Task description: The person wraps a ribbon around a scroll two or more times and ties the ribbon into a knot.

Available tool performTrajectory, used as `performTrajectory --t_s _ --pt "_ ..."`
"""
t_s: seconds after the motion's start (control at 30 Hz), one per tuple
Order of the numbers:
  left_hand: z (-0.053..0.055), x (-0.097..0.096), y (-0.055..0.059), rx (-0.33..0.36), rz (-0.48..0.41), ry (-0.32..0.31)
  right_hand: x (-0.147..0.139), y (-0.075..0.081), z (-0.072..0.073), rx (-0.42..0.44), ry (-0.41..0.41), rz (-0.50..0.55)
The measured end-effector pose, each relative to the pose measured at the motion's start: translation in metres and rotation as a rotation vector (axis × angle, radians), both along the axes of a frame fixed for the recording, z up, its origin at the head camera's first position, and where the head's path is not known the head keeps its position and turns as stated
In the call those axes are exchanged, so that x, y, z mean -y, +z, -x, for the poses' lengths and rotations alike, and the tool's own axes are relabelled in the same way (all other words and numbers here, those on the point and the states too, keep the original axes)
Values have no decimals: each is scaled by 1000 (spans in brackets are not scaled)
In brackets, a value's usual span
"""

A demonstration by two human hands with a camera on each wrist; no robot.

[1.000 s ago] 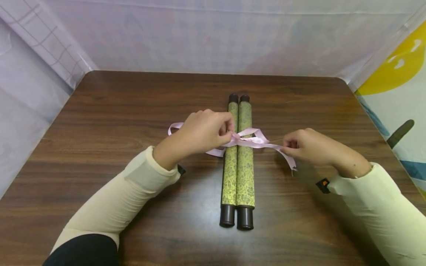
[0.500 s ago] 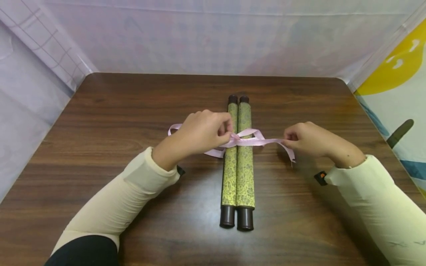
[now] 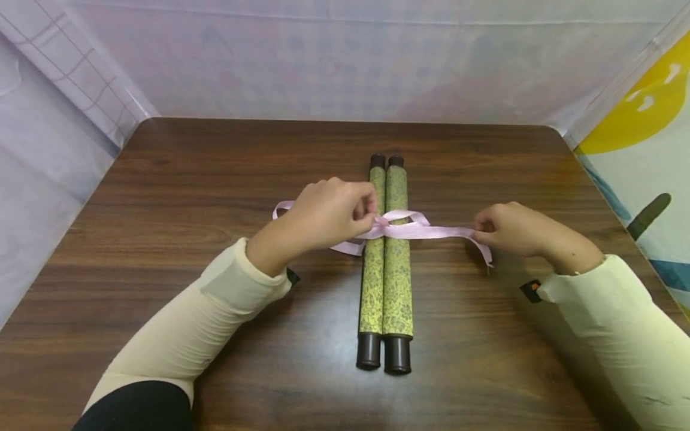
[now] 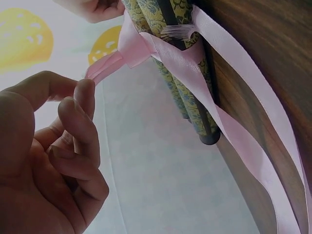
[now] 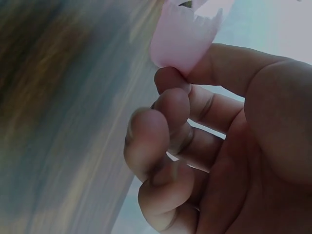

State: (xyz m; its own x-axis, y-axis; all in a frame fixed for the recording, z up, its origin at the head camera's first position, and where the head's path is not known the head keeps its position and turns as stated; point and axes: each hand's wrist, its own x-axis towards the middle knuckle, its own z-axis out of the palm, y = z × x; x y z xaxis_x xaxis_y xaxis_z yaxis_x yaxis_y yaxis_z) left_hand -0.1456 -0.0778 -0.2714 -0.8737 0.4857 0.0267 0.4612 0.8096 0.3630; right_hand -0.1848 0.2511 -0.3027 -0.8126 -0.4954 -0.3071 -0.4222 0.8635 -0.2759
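Two rolled scrolls in yellow-green patterned cloth, with dark end knobs, lie side by side on the wooden table. Around their middle runs a pink ribbon, looped and crossed on top. My left hand pinches a loop of it between thumb and forefinger, just left of the crossing; the left wrist view shows the pinched loop and a frayed end. Off to the right, my right hand pinches the ribbon near its other end, whose tip dangles below the fingers. The stretch between the hands is nearly straight.
The brown wooden table extends around the scrolls on every side. Behind it hangs a pale checked curtain. A printed cloth with a yellow shape borders the right side.
My right hand first rises slightly, then shifts right with the ribbon, which straightens and draws flatter over the scrolls. The left hand stays nearly in place.
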Motion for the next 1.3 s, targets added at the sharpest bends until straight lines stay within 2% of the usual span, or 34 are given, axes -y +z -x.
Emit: performTrajectory --t_s 0.37,0.7,0.83,1.0,1.1,1.3 --pt "1 1 0 -4 13 10 -5 -3 -2 -24 6 -32" --pt "1 0 0 6 8 2 -4 -3 -4 -3 7 -24" --pt "1 0 0 14 5 -1 -1 -1 -4 6 1 -57" --pt "1 -1 -1 13 9 -2 10 6 -7 -77 -49 -113" --pt "1 0 -2 15 14 -3 25 10 -11 -111 -45 -75" --pt "1 -1 -3 14 7 -8 58 10 -22 -132 64 49"
